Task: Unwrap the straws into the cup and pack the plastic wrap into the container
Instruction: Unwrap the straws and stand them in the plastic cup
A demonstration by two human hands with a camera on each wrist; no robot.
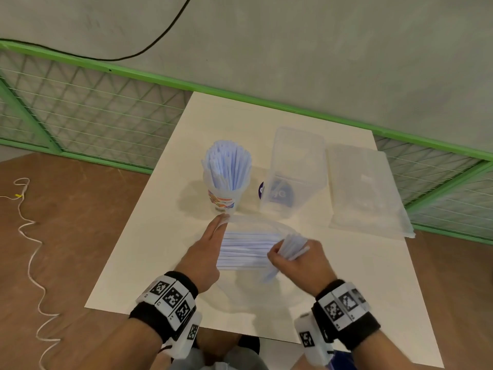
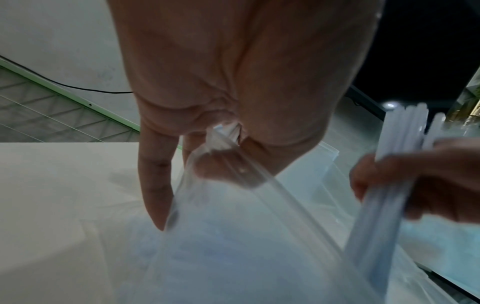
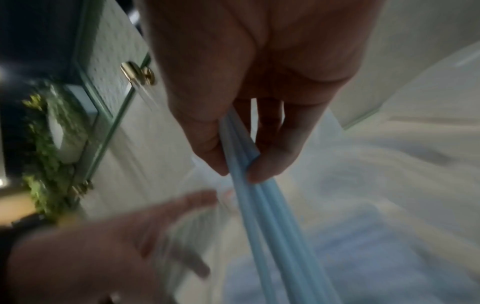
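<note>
A clear plastic wrap [image 1: 253,225] holding pale blue straws [image 1: 244,249] lies on the white table [image 1: 149,252] in front of me. My left hand [image 1: 210,239] pinches the wrap's edge [image 2: 221,135] between thumb and fingers, near the cup's base. My right hand [image 1: 296,260] grips a bunch of straws [image 1: 289,248] pulled up out of the wrap; the bunch of straws [image 3: 257,195] runs between its thumb and fingers. A printed cup [image 1: 222,193] packed with blue straws stands just beyond my left hand. The clear container [image 1: 293,172] stands to the right of the cup.
A clear flat lid or bag [image 1: 365,190] lies right of the container. A green mesh fence [image 1: 93,108] borders the table's far side, and a white cord [image 1: 29,236] trails over the brown floor at left.
</note>
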